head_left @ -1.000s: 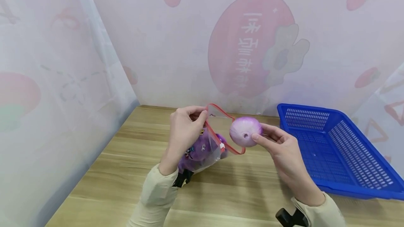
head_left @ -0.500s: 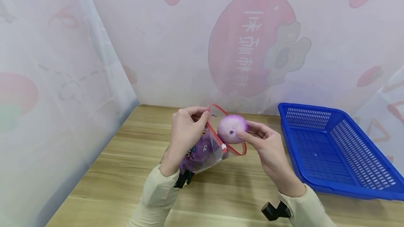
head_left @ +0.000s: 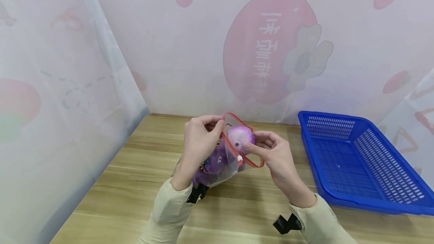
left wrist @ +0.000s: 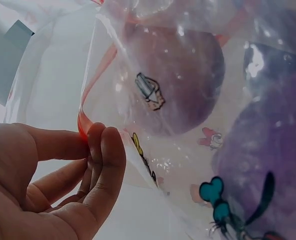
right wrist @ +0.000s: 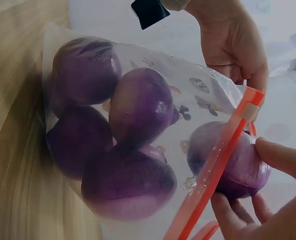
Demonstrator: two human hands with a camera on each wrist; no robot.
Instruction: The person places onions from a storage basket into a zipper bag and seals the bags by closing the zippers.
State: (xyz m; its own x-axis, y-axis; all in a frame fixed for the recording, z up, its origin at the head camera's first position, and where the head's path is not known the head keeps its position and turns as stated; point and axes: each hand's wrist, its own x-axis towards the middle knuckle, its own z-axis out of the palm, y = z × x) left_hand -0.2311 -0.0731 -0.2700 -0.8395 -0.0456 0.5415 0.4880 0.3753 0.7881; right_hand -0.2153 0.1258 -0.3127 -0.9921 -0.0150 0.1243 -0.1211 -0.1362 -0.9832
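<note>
A clear zip bag [head_left: 223,174] with a red-edged mouth and printed cartoon figures stands on the table, tilted, its mouth facing right. Thumb and fingers of my left hand [head_left: 200,136] pinch the red rim at its upper left. With my right hand [head_left: 276,157] I hold a purple onion [head_left: 240,138], pale at one end with a small dark hole, partly inside the mouth. Several more purple onions [right wrist: 127,182] lie in the bag, as the right wrist view shows. A white slider [head_left: 240,158] sits on the rim's near side.
To the right stands a blue plastic basket [head_left: 315,168] with slotted walls. The wooden table [head_left: 135,183] meets a pale printed curtain [head_left: 190,67] at the back, and another curtain [head_left: 68,142] hangs along the left.
My right hand has moved left, bringing the onion from outside the bag's mouth to partly within it. The left hand has stayed nearly still on the rim.
</note>
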